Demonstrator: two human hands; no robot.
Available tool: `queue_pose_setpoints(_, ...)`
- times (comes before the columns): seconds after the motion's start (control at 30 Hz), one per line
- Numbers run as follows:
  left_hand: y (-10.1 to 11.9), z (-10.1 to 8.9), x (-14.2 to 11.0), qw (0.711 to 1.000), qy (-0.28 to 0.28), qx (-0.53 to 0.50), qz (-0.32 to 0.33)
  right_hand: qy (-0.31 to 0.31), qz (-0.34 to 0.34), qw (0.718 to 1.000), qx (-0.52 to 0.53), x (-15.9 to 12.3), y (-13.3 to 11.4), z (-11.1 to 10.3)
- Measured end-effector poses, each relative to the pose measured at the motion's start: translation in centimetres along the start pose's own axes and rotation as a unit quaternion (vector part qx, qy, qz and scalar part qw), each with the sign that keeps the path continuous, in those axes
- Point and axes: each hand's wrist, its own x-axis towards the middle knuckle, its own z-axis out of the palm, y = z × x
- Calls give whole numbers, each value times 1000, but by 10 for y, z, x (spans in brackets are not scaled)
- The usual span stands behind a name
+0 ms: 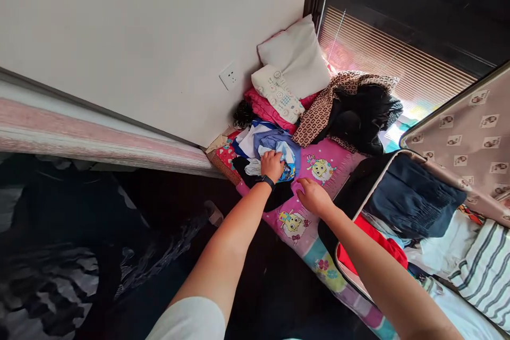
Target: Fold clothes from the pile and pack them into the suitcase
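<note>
My left hand [272,166], with a dark watch on its wrist, is closed over a light blue garment [285,152] in the heap of clothes. A blue printed cloth [287,172] shows beside its fingers. Just to the right, my right hand [314,197] is held low over the pink cartoon-sheep mat [330,151], its thumb and fingers apart with nothing visible held in them. Under and around the left hand lie a blue-grey garment [270,138], a white sock-like piece [252,168] and a black cloth [281,195].
On the right, an open suitcase [358,211] holds dark trousers [414,194], a red cloth [370,241] and striped fabric [484,271]. Behind the heap are a white pillow [295,56], a folded printed cloth [278,94] and a black jacket [356,117]. A white wall [159,37] borders the left.
</note>
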Motion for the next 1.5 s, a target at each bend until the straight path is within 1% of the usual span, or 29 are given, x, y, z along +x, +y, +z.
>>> queue_pose_setpoints(0.07, 4, -5, 4, 1000, 3, -16, -1, 19, 14, 999, 27, 18, 3, 4)
queue_pose_setpoints(0.1, 6, -9, 3, 999, 10, -41, -4, 42, 25, 998, 47, 27, 5, 4)
queue_pose_setpoints(0.17, 10, -20, -3, 991, 20, -132, -16, 102, 55, 989, 96, 45, 4, 2)
queue_pose_setpoints(0.2, 11, -28, -8, 980, 21, -195, -27, 125, 69, 982, 124, 54, 2, 1)
queue_pose_setpoints(0.27, 12, -44, -21, 941, 18, -333, -55, 141, 78, 971, 176, 71, -7, -4)
queue_pose_setpoints(0.3, 12, -53, -27, 916, 14, -396, -69, 132, 68, 969, 199, 78, -13, -7)
queue_pose_setpoints(0.37, 11, -72, -38, 868, 5, -490, -86, 82, 42, 968, 233, 87, -28, -13)
queue_pose_setpoints(0.4, 10, -83, -42, 851, 7, -517, -88, 52, 35, 969, 239, 90, -36, -18)
queue_pose_setpoints(0.43, 9, -94, -44, 843, 13, -531, -84, 27, 34, 971, 236, 91, -44, -23)
queue_pose_setpoints(0.47, 7, -105, -46, 843, 25, -532, -74, 14, 35, 973, 229, 91, -51, -29)
queue_pose_setpoints(0.53, 3, -128, -47, 861, 62, -504, -41, 19, 32, 977, 209, 89, -62, -46)
queue_pose_setpoints(0.63, -2, -158, -46, 889, 103, -447, 10, 50, 7, 981, 187, 87, -74, -82)
queue_pose_setpoints(0.7, -3, -173, -44, 895, 114, -431, 37, 92, -18, 982, 161, 86, -84, -109)
queue_pose_setpoints(0.77, 2, -182, -43, 898, 109, -424, 54, 152, -53, 978, 136, 84, -96, -134)
queue_pose_setpoints(0.83, 11, -188, -42, 900, 98, -419, 66, 187, -87, 970, 126, 80, -112, -154)
queue_pose_setpoints(0.9, 24, -191, -40, 905, 75, -412, 80, 186, -116, 968, 123, 74, -129, -170)
queue_pose_setpoints(0.97, 37, -194, -37, 915, 38, -391, 91, 181, -147, 967, 103, 68, -142, -182)
queue_pose_setpoints(1.03, 48, -199, -34, 932, 23, -349, 90, 208, -164, 963, 55, 62, -148, -194)
queue_pose_setpoints(1.07, 51, -203, -32, 943, 31, -320, 84, 231, -162, 959, 20, 59, -147, -201)
queue_pose_setpoints(1.13, 55, -211, -31, 962, 61, -257, 64, 266, -137, 952, -60, 53, -138, -214)
queue_pose_setpoints(1.2, 56, -220, -31, 974, 81, -206, 43, 268, -93, 949, -136, 47, -123, -223)
queue_pose_setpoints(1.27, 56, -227, -32, 979, 92, -180, 29, 251, -54, 949, -184, 42, -106, -227)
queue_pose_setpoints(1.33, 55, -232, -33, 980, 105, -169, 21, 228, -33, 951, -204, 36, -92, -227)
queue_pose_setpoints(1.43, 52, -235, -36, 976, 128, -176, 12, 182, -36, 960, -210, 28, -76, -228)
queue_pose_setpoints(1.5, 50, -238, -42, 971, 141, -194, 27, 155, -44, 965, -207, 19, -68, -232)
